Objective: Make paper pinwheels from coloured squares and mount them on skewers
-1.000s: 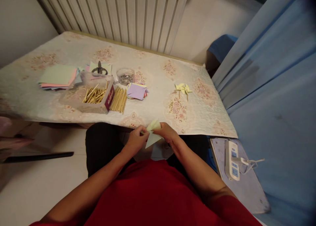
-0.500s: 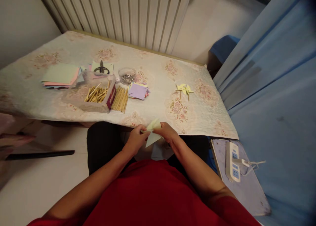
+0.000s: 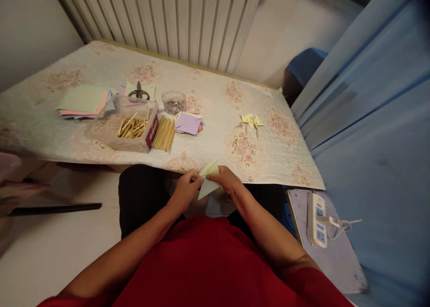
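Observation:
Between my two hands, at the near edge of the table, is a pale green sheet of paper [image 3: 208,188] with a part folded over at its top. My left hand [image 3: 186,188] pinches its left side with thumb and finger. My right hand [image 3: 226,179] grips the upper right of the same paper, thumb on top. The fingertips of both hands nearly meet near the paper's middle. Beyond them on the cloth lie two yellow paper pinwheels [image 3: 251,121] on sticks. A stack of cut squares, purple on top [image 3: 188,123], lies farther left.
Left on the flowered tablecloth [image 3: 215,141] are a clear plastic box [image 3: 131,145] of short sticks, a row of sticks [image 3: 163,135], a bowl of metal pins [image 3: 174,104], scissors [image 3: 139,92] and a coloured paper stack [image 3: 83,100]. A power strip [image 3: 316,219] lies at right.
My hands stay almost in place on the green paper; the thumbs and fingers shift very slightly. The things on the table lie as before.

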Demonstrator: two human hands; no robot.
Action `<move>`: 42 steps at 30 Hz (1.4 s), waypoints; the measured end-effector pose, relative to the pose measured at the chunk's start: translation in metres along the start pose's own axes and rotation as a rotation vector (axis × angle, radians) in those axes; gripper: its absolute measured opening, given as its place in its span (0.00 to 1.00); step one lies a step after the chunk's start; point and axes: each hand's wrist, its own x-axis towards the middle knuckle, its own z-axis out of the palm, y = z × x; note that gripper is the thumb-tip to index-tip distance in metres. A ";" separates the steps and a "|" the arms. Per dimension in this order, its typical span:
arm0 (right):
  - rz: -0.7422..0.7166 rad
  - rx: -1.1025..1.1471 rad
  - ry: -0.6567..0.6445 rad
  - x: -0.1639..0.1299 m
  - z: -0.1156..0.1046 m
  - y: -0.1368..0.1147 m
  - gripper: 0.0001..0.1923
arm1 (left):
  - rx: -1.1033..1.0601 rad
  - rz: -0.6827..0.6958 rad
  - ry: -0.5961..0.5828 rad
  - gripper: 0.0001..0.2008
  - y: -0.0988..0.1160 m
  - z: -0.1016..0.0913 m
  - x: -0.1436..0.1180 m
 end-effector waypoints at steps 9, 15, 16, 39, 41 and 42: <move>-0.005 0.013 -0.022 0.000 -0.001 0.002 0.12 | -0.066 -0.003 -0.106 0.09 0.001 -0.004 0.000; -0.011 0.005 -0.008 0.000 0.002 0.002 0.10 | 0.086 0.000 0.012 0.10 -0.004 0.000 0.003; -0.007 0.007 -0.007 0.000 0.002 0.002 0.10 | 0.100 0.001 0.026 0.10 -0.004 0.001 0.003; -0.041 0.053 -0.065 -0.001 -0.002 0.009 0.11 | 0.199 -0.001 0.090 0.08 -0.003 0.004 0.005; -0.056 0.073 -0.086 -0.003 -0.001 0.007 0.12 | 0.213 0.005 0.090 0.08 -0.002 0.003 0.005; -0.065 0.075 -0.093 -0.004 -0.001 0.007 0.13 | 0.220 0.010 0.088 0.08 -0.002 0.003 0.005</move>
